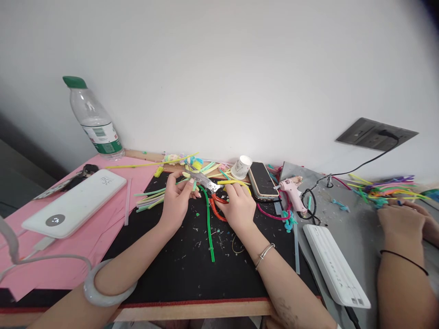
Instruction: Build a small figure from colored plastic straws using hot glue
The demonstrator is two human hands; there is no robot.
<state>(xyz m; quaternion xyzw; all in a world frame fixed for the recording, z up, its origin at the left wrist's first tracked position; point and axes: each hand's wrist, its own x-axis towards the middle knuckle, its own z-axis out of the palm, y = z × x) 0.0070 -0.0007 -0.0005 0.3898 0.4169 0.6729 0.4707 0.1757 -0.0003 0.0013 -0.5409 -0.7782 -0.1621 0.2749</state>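
In the head view, the left hand [176,199] pinches a pale-green chenille stem [194,186] at its fingertips, beside the red-handled cutters [213,186] the right hand [240,206] grips; the stem should be light, soft and bendable, best held near its end, clear of the blades.

Head-worn camera, near, above black mat [178,274]; faces forward, down, toward wall [219,82].

it looks like a craft workspace: fuzzy multicoloured pipe cleaners [154,198] and tiny scattered clippings [197,214] lie on the black-matted surface [164,265], a pink plastic glue gun [291,193] nearby.
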